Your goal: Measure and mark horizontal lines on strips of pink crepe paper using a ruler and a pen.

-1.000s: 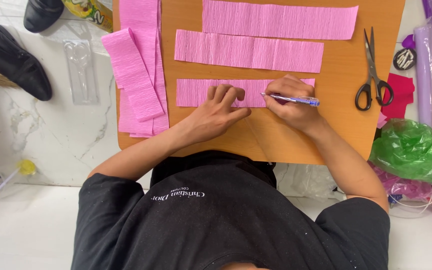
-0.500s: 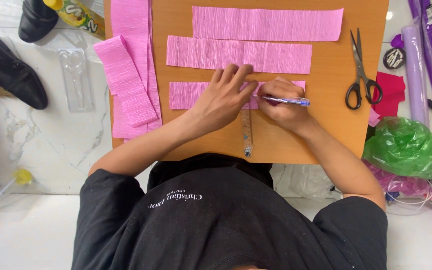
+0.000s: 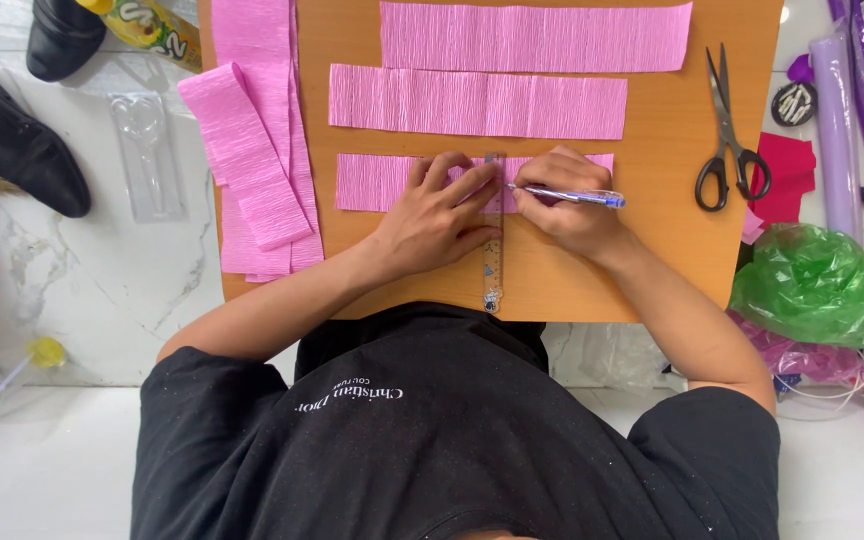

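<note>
Pink crepe strip (image 3: 377,183) lies nearest the desk's (image 3: 652,270) front edge, a clear ruler (image 3: 493,250) set across it. Left hand (image 3: 432,215) presses flat, fingers spread, on ruler and paper; right hand (image 3: 567,205) pinches a blue pen (image 3: 572,196) against the ruler's edge. Scissors (image 3: 727,130) rest toward the right edge. Soft crepe could bunch or the ruler skid, bending the line.

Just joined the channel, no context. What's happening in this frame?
A person sits at an orange board. The left hand presses a clear ruler across the nearest pink crepe strip. The right hand holds a blue pen with its tip at the ruler's edge. Two more strips lie farther up, folded ones at the board's left, scissors at its right.
</note>
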